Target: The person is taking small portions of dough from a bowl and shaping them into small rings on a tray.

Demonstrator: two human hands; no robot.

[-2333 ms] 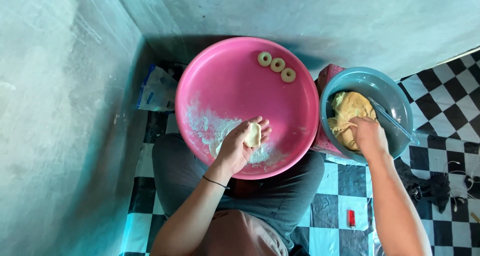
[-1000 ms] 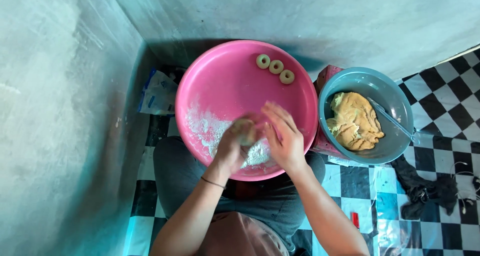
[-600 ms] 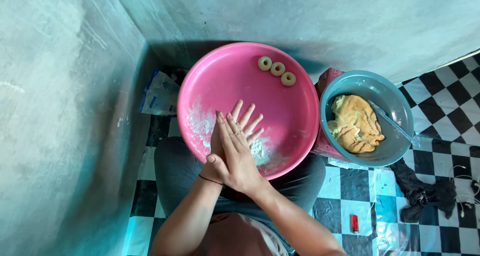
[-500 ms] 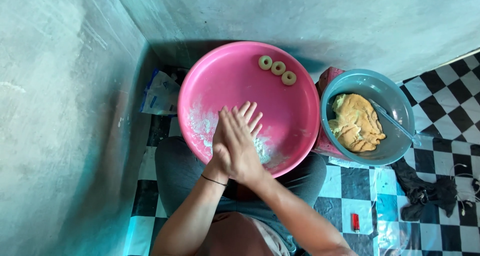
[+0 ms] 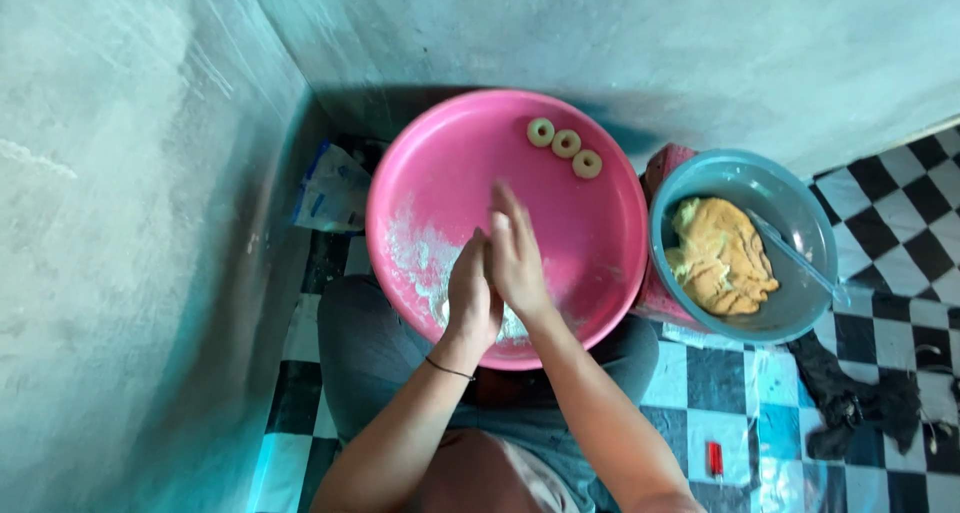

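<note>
Pink plastic fills the middle of our view: a wide round basin (image 5: 590, 233) resting on our lap, with a patch of white flour (image 5: 425, 268) dusted over its near-left floor. At its far rim we see 3 small dough rings (image 5: 565, 145) lined up side by side, touching or nearly so, well apart from the hands. To the right, just beside the pink basin, stands a blue-grey bowl (image 5: 800, 208) holding a lump of yellow dough (image 5: 720, 258); a pale utensil handle (image 5: 800, 258) leans from the dough over the bowl's right rim. A red thing (we cannot tell what) peeks out between basin and bowl. Bare concrete walls close in on the left and ahead, a blue-and-white packet (image 5: 330, 188) lies in the corner by the left wall, and on the black-and-white chequered floor we see a dark crumpled cloth (image 5: 860, 403) and a small red object (image 5: 714, 459).

Over the floured patch our left hand (image 5: 472, 298) and right hand (image 5: 518, 258) are pressed palm to palm, fingers straight and pointing away from us. The palms hide whatever lies between them, so we cannot tell whether they grip anything. A thin dark band circles the left wrist.
</note>
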